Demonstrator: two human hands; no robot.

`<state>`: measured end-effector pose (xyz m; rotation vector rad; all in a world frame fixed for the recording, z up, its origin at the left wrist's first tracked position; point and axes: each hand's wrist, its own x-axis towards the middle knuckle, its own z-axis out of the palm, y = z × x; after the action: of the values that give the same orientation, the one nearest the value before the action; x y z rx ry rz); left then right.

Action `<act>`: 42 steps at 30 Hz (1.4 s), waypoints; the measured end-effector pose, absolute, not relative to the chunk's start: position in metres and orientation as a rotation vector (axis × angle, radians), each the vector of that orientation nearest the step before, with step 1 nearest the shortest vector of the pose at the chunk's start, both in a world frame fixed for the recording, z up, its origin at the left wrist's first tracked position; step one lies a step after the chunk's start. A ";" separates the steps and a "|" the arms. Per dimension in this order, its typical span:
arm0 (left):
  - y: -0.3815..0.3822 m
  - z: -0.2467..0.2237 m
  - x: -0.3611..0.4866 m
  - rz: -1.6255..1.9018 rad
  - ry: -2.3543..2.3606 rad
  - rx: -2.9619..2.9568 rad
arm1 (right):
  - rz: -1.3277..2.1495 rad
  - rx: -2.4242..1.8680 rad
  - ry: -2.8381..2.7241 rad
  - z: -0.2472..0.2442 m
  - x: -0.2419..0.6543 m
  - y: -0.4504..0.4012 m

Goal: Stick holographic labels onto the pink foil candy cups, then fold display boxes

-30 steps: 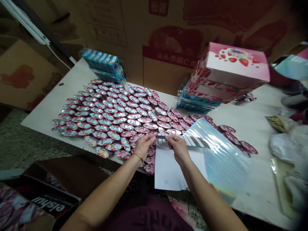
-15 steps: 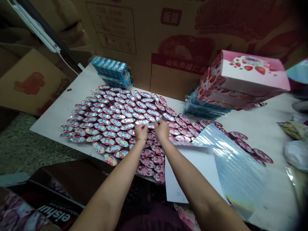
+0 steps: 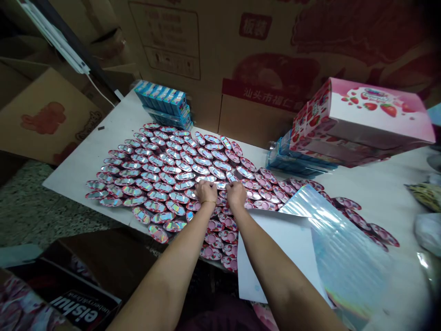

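Rows of small oval pink-and-red packs (image 3: 155,184) stand close together across the white table. Those on the left carry shiny silver stickers; many on the right show a bare pink circle. My left hand (image 3: 206,192), with a bracelet at the wrist, is closed at the middle of the rows. Beside it on the right, my right hand (image 3: 236,194) is closed too. Between the fingertips lies a shiny silver strip on a pack; whether either hand still grips it is hidden. A holographic sheet (image 3: 347,248) and a white sheet (image 3: 275,248) lie under and beside my right forearm.
Blue boxes (image 3: 161,103) stand at the back left. A pink strawberry carton (image 3: 379,110) rests on more blue packs (image 3: 285,158) at the back right. Behind rises a large brown carton (image 3: 248,115). An open black box (image 3: 79,303) is below left.
Both hands have come down closer to the packs, and the silver strip between them now lies on a pack. The view has shifted slightly, moving the carton and sheets right.
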<state>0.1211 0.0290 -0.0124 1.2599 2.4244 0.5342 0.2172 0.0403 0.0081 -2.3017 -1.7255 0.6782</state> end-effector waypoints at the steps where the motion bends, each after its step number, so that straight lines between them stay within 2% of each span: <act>1: 0.029 -0.012 0.121 0.528 2.427 1.260 | 0.682 -2.295 -1.734 0.008 0.218 0.041; 8: 0.030 -0.007 0.121 0.498 2.412 1.257 | 0.675 -2.266 -1.730 0.011 0.222 0.040; 14: 0.034 -0.007 0.109 0.495 2.325 1.218 | 0.827 -2.244 -1.684 0.008 0.227 0.047; 27: 0.036 -0.004 0.110 0.446 2.370 1.334 | 0.718 -2.387 -1.739 0.019 0.222 0.044; 34: 0.043 -0.005 0.100 0.416 2.302 1.352 | 0.421 -2.066 -2.434 0.023 0.222 0.023; 39: 0.034 0.006 0.114 0.469 2.395 1.457 | 0.455 -1.850 -2.612 0.069 0.223 0.013; 42: 0.033 0.023 0.143 0.565 2.240 1.621 | 0.377 -1.739 -2.522 0.108 0.275 0.009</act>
<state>0.1426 0.0327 0.0231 1.6206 2.2405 0.5653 0.2753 0.0095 0.1081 -1.7391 -2.5218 0.3767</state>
